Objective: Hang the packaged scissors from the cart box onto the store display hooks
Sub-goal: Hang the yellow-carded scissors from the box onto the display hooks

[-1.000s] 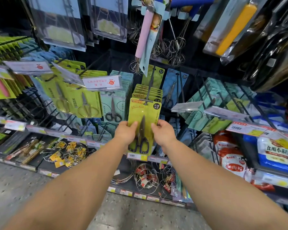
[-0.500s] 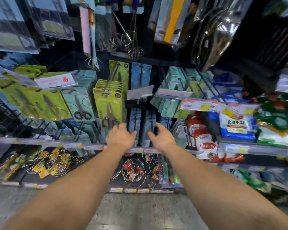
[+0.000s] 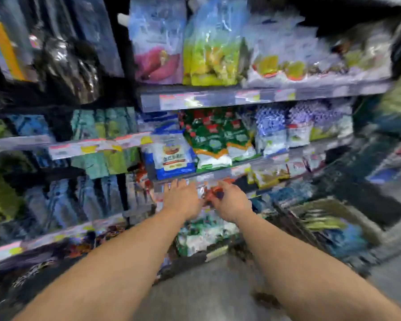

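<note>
The view is heavily blurred by motion. My left hand (image 3: 182, 196) and my right hand (image 3: 232, 200) are stretched out side by side in front of a shelf of bagged goods, fingers spread, nothing in either. The hanging scissors packs (image 3: 100, 144), green and teal cards, sit smeared at the left on the display hooks. At the lower right lies the cart box (image 3: 329, 222) holding greenish packs; its details are too blurred to make out.
Shelves with price strips (image 3: 218, 99) carry bagged foods: a blue and white bag (image 3: 171, 156), green bags (image 3: 215, 137), bright produce bags (image 3: 208, 47) above. Dark kitchen tools (image 3: 67, 66) hang at the upper left. Grey floor (image 3: 206, 293) lies below my arms.
Both hands let go of the yellow-green scissors pack, which stayed on its hook. The view has swung right, from the scissors display to the food shelves and the cart box.
</note>
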